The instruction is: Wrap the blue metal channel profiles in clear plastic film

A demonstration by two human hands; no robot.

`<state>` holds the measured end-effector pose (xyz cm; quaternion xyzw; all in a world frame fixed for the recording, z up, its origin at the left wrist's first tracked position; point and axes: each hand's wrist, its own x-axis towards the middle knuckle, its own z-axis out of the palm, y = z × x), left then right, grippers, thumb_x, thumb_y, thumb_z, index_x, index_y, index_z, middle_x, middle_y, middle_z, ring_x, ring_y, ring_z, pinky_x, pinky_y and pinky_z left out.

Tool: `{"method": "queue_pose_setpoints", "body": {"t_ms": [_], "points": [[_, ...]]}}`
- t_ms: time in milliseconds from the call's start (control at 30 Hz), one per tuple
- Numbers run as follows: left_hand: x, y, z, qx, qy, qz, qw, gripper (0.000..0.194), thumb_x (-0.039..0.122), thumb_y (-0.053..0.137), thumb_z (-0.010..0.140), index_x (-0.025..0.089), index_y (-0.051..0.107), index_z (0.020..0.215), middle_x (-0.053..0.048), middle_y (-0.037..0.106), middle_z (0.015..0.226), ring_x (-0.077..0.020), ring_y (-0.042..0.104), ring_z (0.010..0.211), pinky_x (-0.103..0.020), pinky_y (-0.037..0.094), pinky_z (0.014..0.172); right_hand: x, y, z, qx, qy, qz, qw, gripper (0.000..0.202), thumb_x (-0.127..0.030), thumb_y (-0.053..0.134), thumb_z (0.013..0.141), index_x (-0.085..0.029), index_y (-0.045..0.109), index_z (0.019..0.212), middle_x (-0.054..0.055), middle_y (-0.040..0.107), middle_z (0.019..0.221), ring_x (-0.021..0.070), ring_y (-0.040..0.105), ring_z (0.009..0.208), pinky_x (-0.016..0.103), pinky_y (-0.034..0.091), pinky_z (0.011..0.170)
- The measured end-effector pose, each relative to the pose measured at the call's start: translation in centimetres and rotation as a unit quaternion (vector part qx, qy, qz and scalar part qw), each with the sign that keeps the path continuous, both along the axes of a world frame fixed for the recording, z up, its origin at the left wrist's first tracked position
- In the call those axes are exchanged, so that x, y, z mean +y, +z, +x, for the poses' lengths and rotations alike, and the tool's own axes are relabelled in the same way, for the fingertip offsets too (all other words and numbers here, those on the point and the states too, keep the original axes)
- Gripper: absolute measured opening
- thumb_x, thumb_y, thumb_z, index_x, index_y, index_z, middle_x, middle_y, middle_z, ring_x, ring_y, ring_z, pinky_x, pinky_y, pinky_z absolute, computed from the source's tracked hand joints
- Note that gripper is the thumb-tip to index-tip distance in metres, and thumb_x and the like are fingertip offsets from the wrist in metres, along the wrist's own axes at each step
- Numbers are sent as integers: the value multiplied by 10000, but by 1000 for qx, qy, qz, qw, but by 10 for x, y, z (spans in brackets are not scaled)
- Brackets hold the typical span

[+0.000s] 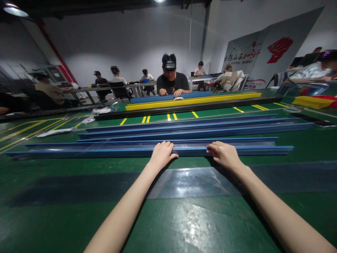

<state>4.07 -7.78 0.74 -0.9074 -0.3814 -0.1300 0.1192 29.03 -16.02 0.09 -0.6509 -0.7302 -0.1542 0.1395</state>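
Observation:
A long blue channel strip [105, 153] with raised edges lies across the green table in front of me. My left hand [162, 153] grips its near edge, fingers over the top and thumb on the front face. Farther right, my right hand [223, 154] has its fingers curled round the same edge, its thumb side turned inward. Nearer to me, below both hands, a long clear plastic strip [184, 182] lies flat, reflecting light. Just beyond the held strip are more blue channel strips [184, 130], lying roughly parallel.
A black strip [184, 108] and a yellow strip [195, 101] lie farther across the table. Opposite sits a person [172, 82] with both hands at another blue strip [147, 99]. A yellow tray [313, 102] and a dark flat device [312, 119] are at right; crumpled plastic [101, 110] is at left.

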Motion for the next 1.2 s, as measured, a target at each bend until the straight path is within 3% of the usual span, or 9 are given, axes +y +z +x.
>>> {"method": "queue_pose_setpoints", "body": {"t_ms": [333,600,800,1200], "points": [[-2,-5,5,-7,-21,23,999,254,421,574,781,177,559,851,-33,614,935,-194,532,885,-301,361,709,-7,-1,15,-22,-32,5,999,195,-259,427,805,-201,612,817,46,640,815,181,560,751,264,317,596],[-1,-5,5,-5,-25,19,1000,263,432,556,790,174,561,842,-30,610,926,-191,523,889,-303,352,709,3,-6,-14,30,15,29,999,287,-412,382,865,-188,561,846,53,617,826,186,539,795,272,350,688],[-2,-5,6,-5,-20,22,1000,260,428,563,788,175,560,845,-34,607,920,-190,523,882,-302,346,702,12,-6,-28,3,45,52,998,222,-346,418,871,-183,550,797,46,595,780,176,515,753,265,326,650],[-5,-5,9,-4,-32,34,999,271,424,564,789,171,555,886,-39,613,931,-204,525,887,-312,332,706,4,2,-10,-32,34,63,997,198,-296,425,854,-186,547,743,29,586,733,148,510,679,251,279,569]]}}
